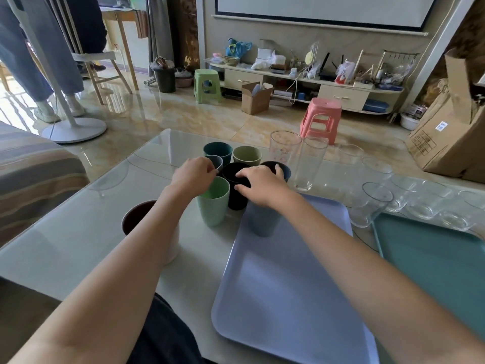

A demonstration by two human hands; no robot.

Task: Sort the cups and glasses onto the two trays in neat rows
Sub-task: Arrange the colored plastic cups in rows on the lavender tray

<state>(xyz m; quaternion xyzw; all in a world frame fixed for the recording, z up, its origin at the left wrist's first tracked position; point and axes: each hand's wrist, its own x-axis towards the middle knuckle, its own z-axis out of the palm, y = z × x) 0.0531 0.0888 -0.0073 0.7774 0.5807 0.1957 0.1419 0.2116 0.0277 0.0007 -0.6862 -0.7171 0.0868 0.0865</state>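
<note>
The shiny tiled floor (162,111) held a green stool (206,85), a pink stool (321,119) and a white fan stand (74,130) (sunlight came from the left), with a long low cabinet (309,86) against the wall.

The right hand (258,183) covers the rim of the grey-blue cup (263,222), so can't tell if it's gripped. The left hand (195,176) hides most of the small blue cup (217,161). The teal tray (430,261) runs off the right edge, and the clear glasses (425,203) blur together.
</note>
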